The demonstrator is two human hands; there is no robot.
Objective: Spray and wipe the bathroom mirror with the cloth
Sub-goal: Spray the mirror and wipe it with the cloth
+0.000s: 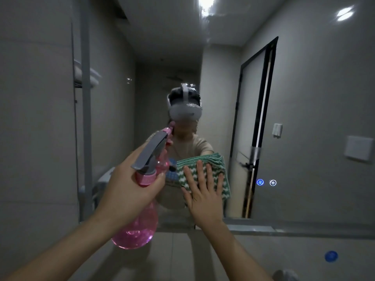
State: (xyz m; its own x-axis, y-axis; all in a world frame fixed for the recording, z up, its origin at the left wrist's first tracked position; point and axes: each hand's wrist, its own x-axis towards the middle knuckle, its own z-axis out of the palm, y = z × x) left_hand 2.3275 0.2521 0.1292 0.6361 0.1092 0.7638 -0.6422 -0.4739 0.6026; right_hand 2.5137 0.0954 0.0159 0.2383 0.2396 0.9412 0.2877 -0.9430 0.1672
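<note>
Flat right hand point(203, 191) presses a green-and-white knitted cloth point(203, 171) against the glass bathroom mirror point(304, 98).
Just beside it, left hand point(129, 187) fingers clamped round a pink translucent plastic spray bottle point(140, 226).

I cannot see the middle of the cloth point(211, 169): my right hand point(203, 191) lies flat over it. My left hand point(129, 189) hides the neck of the pink spray bottle point(138, 230), and whether a finger is on the trigger I cannot tell. The mirror point(304, 98) runs off the top and right edges. A blue round thing point(331, 256), near right, is too blurred to name.
</note>
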